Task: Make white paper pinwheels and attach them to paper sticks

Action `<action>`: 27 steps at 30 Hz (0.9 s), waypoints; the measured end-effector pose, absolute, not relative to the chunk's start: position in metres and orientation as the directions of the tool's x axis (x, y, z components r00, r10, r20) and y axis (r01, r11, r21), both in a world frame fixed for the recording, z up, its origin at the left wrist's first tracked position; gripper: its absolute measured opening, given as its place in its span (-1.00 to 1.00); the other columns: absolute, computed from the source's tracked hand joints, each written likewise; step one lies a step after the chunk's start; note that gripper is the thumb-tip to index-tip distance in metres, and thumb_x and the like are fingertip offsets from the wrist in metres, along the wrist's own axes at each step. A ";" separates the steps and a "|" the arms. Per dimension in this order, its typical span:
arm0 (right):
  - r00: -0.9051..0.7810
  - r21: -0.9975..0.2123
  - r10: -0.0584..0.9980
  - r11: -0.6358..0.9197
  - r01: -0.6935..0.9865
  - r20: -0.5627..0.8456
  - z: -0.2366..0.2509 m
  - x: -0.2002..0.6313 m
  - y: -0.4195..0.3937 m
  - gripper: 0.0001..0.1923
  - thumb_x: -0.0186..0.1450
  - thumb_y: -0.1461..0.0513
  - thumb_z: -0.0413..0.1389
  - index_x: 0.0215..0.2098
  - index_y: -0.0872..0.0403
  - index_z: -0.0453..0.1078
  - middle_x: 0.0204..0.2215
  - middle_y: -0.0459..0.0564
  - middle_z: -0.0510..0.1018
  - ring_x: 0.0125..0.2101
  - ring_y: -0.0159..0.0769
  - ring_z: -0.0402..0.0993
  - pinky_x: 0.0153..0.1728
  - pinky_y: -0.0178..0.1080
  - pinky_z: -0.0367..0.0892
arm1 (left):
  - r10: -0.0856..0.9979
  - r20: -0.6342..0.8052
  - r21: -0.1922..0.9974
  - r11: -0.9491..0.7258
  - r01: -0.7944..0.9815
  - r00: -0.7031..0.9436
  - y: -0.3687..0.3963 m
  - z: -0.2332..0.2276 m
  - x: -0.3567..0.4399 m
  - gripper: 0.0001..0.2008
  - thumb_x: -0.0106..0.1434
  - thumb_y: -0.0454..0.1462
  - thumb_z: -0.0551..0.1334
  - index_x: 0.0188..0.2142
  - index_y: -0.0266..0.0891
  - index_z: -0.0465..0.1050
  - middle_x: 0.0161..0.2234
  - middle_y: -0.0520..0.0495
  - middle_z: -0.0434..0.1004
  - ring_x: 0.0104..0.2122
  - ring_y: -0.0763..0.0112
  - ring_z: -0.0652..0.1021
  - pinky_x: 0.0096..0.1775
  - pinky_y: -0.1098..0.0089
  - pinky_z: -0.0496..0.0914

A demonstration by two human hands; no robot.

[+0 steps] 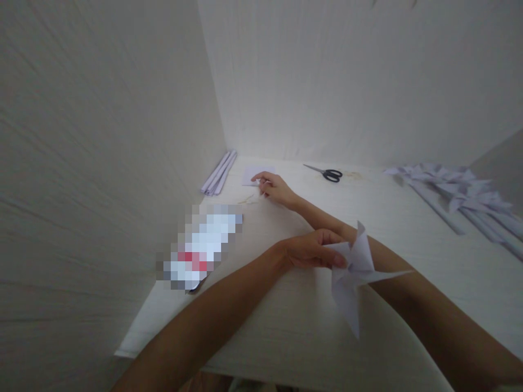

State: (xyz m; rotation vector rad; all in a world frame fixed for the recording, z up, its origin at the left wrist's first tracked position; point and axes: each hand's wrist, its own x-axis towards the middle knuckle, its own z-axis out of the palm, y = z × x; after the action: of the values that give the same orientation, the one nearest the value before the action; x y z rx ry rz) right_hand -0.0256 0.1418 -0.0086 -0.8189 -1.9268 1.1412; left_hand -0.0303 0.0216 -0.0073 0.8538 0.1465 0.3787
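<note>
A white paper pinwheel (347,277) with pointed blades is pinched at its centre by my left hand (316,249), thumb on top. My right arm passes beyond the pinwheel and reaches to the far left. There my right hand (278,189) hovers over or touches the edge of a small pale paper sheet (249,175); I cannot tell which. Its index finger stretches out and the other fingers bend loosely, with nothing clearly held. Just in front of that hand lie a few thin wooden sticks (246,200).
Rolled paper tubes (219,173) lie by the left wall, with a phone (208,245), its screen blurred, nearer me. Black-handled scissors (327,173) rest near the back wall, beside more thin sticks (353,175). Several finished pinwheels (461,188) on paper tubes are piled at right.
</note>
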 end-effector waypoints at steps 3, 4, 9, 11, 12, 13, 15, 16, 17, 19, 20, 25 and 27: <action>-0.444 -0.960 0.868 0.274 0.055 0.222 -0.005 -0.019 0.138 -0.86 0.05 0.42 0.01 -0.42 0.14 0.29 -0.63 -0.19 0.34 -0.58 -0.51 0.35 -0.57 -0.43 0.23 | 0.386 0.015 0.764 0.591 -0.260 0.922 0.022 -0.009 -0.031 -0.61 -0.44 -0.21 0.42 -0.58 -0.39 0.43 -0.64 0.04 0.45 -0.63 0.57 0.43 -0.53 0.55 0.29; -0.420 -0.969 0.884 0.244 0.037 0.207 -0.005 -0.014 0.136 -0.91 0.04 0.39 0.05 -0.45 0.14 0.29 -0.64 -0.17 0.37 -0.58 -0.50 0.36 -0.56 -0.43 0.25 | 0.395 0.015 0.760 0.593 -0.267 0.919 0.022 -0.009 -0.031 -0.61 -0.44 -0.21 0.42 -0.57 -0.40 0.43 -0.64 0.04 0.45 -0.63 0.57 0.42 -0.53 0.55 0.29; -0.292 -0.981 0.939 0.195 0.025 0.179 -0.002 0.028 0.121 -0.88 -0.03 0.27 0.17 -0.55 0.17 0.34 -0.66 -0.09 0.46 -0.62 -0.48 0.38 -0.55 -0.39 0.31 | 0.567 -0.017 0.729 0.571 -0.378 0.823 0.025 -0.009 -0.028 -0.59 -0.41 -0.22 0.41 -0.51 -0.37 0.43 -0.63 0.05 0.43 -0.61 0.57 0.41 -0.50 0.53 0.29; -0.183 -0.983 0.968 0.181 0.036 0.172 0.000 0.053 0.114 -0.84 -0.07 0.24 0.20 -0.58 0.17 0.34 -0.70 -0.10 0.45 -0.66 -0.48 0.36 -0.62 -0.40 0.30 | 0.688 -0.032 0.714 0.523 -0.465 0.725 0.028 -0.009 -0.025 -0.64 -0.35 -0.24 0.39 -0.50 -0.35 0.43 -0.60 0.04 0.44 -0.59 0.57 0.42 -0.46 0.51 0.31; -0.114 -0.981 0.977 0.188 0.040 0.182 0.002 0.066 0.111 -0.82 -0.09 0.22 0.22 -0.62 0.16 0.33 -0.73 -0.12 0.43 -0.71 -0.49 0.33 -0.67 -0.40 0.27 | 0.750 -0.039 0.714 0.484 -0.506 0.661 0.030 -0.010 -0.023 -0.68 -0.31 -0.26 0.38 -0.50 -0.35 0.42 -0.58 0.04 0.44 -0.57 0.57 0.42 -0.44 0.49 0.32; -0.075 -0.980 0.979 0.195 0.043 0.191 0.003 0.080 0.107 -0.81 -0.09 0.21 0.22 -0.63 0.15 0.32 -0.74 -0.12 0.42 -0.72 -0.50 0.31 -0.69 -0.40 0.25 | 0.807 -0.046 0.721 0.435 -0.539 0.589 0.033 -0.010 -0.022 -0.72 -0.28 -0.28 0.36 -0.51 -0.34 0.42 -0.56 0.04 0.45 -0.55 0.56 0.43 -0.41 0.48 0.33; 0.095 -0.964 0.959 0.263 0.035 0.266 0.007 0.104 0.098 -0.82 -0.05 0.21 0.19 -0.63 0.14 0.31 -0.74 -0.15 0.40 -0.75 -0.53 0.25 -0.72 -0.42 0.21 | 0.893 -0.055 0.777 0.319 -0.542 0.447 0.037 -0.012 -0.021 -0.78 -0.21 -0.30 0.33 -0.50 -0.36 0.43 -0.53 0.01 0.46 -0.51 0.54 0.44 -0.37 0.45 0.35; 0.147 -0.957 0.945 0.289 0.031 0.290 0.009 0.115 0.093 -0.84 -0.02 0.22 0.17 -0.62 0.13 0.31 -0.72 -0.15 0.41 -0.73 -0.54 0.27 -0.70 -0.42 0.23 | 0.927 -0.064 0.809 0.264 -0.524 0.368 0.040 -0.013 -0.020 -0.79 -0.20 -0.30 0.32 -0.49 -0.36 0.43 -0.52 0.01 0.46 -0.50 0.54 0.44 -0.37 0.45 0.35; 0.208 -0.948 0.925 0.318 0.033 0.317 0.011 0.124 0.086 -0.85 -0.01 0.23 0.16 -0.62 0.13 0.29 -0.72 -0.16 0.40 -0.73 -0.55 0.27 -0.68 -0.43 0.23 | 0.955 -0.069 0.837 0.213 -0.505 0.288 0.041 -0.014 -0.021 -0.80 -0.18 -0.30 0.30 -0.50 -0.36 0.43 -0.52 0.01 0.45 -0.50 0.54 0.44 -0.37 0.46 0.35; 0.272 -0.940 0.902 0.339 0.034 0.335 0.014 0.138 0.073 -0.85 0.02 0.24 0.15 -0.62 0.11 0.27 -0.72 -0.18 0.38 -0.71 -0.55 0.27 -0.66 -0.42 0.24 | 0.986 -0.051 0.872 0.122 -0.475 0.161 0.043 -0.015 -0.021 -0.83 -0.14 -0.29 0.28 -0.51 -0.35 0.42 -0.52 0.02 0.44 -0.49 0.55 0.43 -0.37 0.47 0.35; 0.298 -0.935 0.889 0.353 0.041 0.349 0.015 0.142 0.066 -0.86 0.02 0.24 0.14 -0.61 0.11 0.27 -0.71 -0.18 0.38 -0.71 -0.55 0.27 -0.66 -0.42 0.24 | 0.993 -0.044 0.887 0.091 -0.453 0.113 0.043 -0.015 -0.021 -0.84 -0.13 -0.28 0.27 -0.53 -0.35 0.42 -0.53 0.02 0.43 -0.50 0.56 0.43 -0.38 0.47 0.36; 0.342 -0.894 0.827 0.432 0.122 0.446 0.014 0.142 0.034 -0.87 0.05 0.25 0.13 -0.59 0.11 0.27 -0.69 -0.15 0.40 -0.69 -0.50 0.27 -0.63 -0.37 0.22 | 1.000 -0.019 0.931 0.024 -0.365 0.016 0.040 -0.016 -0.020 -0.84 -0.11 -0.26 0.25 -0.54 -0.35 0.41 -0.55 0.03 0.41 -0.51 0.56 0.42 -0.37 0.45 0.37; 0.294 -0.879 0.829 0.433 0.201 0.476 0.010 0.135 0.025 -0.82 0.07 0.22 0.13 -0.62 0.10 0.25 -0.72 -0.16 0.36 -0.70 -0.49 0.24 -0.64 -0.37 0.19 | 1.000 -0.013 0.940 0.015 -0.342 0.010 0.039 -0.016 -0.019 -0.84 -0.11 -0.26 0.25 -0.53 -0.35 0.41 -0.54 0.03 0.42 -0.50 0.56 0.42 -0.36 0.44 0.38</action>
State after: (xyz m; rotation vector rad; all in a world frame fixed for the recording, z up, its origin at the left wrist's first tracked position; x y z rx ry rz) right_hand 0.1345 0.0252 0.0101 -1.0781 -1.2337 0.5489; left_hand -0.0187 0.0394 -0.0162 0.9427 0.9502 1.3382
